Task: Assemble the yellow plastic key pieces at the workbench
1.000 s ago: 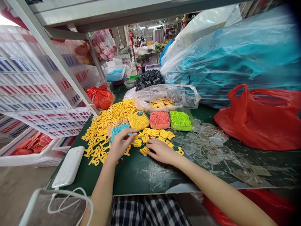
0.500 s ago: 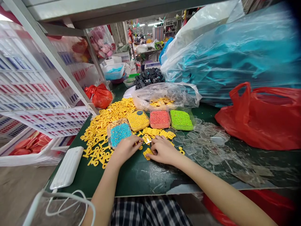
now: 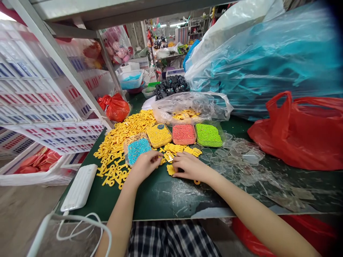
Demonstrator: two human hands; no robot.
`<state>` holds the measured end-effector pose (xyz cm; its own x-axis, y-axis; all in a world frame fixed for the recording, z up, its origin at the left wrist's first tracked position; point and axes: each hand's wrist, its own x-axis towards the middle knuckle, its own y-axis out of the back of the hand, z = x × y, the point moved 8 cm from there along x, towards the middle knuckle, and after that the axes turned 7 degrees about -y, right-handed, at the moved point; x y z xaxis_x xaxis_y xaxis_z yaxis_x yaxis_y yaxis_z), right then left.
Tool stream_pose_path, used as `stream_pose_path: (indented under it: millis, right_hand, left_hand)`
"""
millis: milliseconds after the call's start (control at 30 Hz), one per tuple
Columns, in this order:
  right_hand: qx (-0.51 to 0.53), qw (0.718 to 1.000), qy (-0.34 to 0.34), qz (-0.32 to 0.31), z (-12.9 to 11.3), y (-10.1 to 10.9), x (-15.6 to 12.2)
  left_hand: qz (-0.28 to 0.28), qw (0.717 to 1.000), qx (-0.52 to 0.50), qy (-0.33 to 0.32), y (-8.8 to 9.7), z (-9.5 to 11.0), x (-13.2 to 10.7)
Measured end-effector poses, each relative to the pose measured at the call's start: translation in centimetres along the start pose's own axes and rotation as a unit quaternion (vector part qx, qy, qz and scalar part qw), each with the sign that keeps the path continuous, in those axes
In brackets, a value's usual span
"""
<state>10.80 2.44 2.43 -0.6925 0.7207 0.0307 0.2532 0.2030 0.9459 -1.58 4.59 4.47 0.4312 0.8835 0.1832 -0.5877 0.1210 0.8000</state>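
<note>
My left hand [image 3: 146, 165] is closed, thumb and fingertips pinched together beside the tray of blue beads [image 3: 138, 150]. Whatever is between its fingertips is too small to make out. My right hand [image 3: 190, 167] has its fingers curled down onto a flat yellow plastic piece [image 3: 170, 170] on the table. Just beyond both hands lies a small cluster of yellow plastic pieces [image 3: 179, 148]. Behind that, trays of yellow beads [image 3: 159, 135], red beads [image 3: 183, 134] and green beads [image 3: 209, 135] stand in a row. A yellow ring-ended piece [image 3: 197, 182] shows under my right wrist.
A big heap of yellow plastic parts [image 3: 120, 137] spreads to the left. Clear plastic scraps [image 3: 241, 157] and a red bag [image 3: 300, 135] lie on the right. A white power bank [image 3: 79, 187] with a cable rests at the left edge. A metal shelf post [image 3: 61, 60] rises beside crates.
My right hand and the yellow piece at its fingertips have shifted slightly, and a ring-ended piece now shows beneath its wrist. My left hand stays almost in place, and the view has shifted a little.
</note>
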Motion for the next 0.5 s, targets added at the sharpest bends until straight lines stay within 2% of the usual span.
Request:
stream_pose_path:
  millis: [167,333,500]
  right_hand:
    - [-0.011,1.0,-0.023,-0.001,0.4,-0.2,0.3]
    - [0.039,0.998,-0.036,-0.03,0.7,0.6,-0.4]
    - [0.051,0.995,-0.047,-0.07,2.7,1.2,-1.3]
  left_hand:
    - [0.009,0.999,-0.012,0.028,0.2,-0.5,-0.1]
    - [-0.065,0.996,-0.04,0.051,-0.8,-0.3,-0.3]
    - [-0.093,0.993,-0.048,0.05,-1.3,0.0,-0.4]
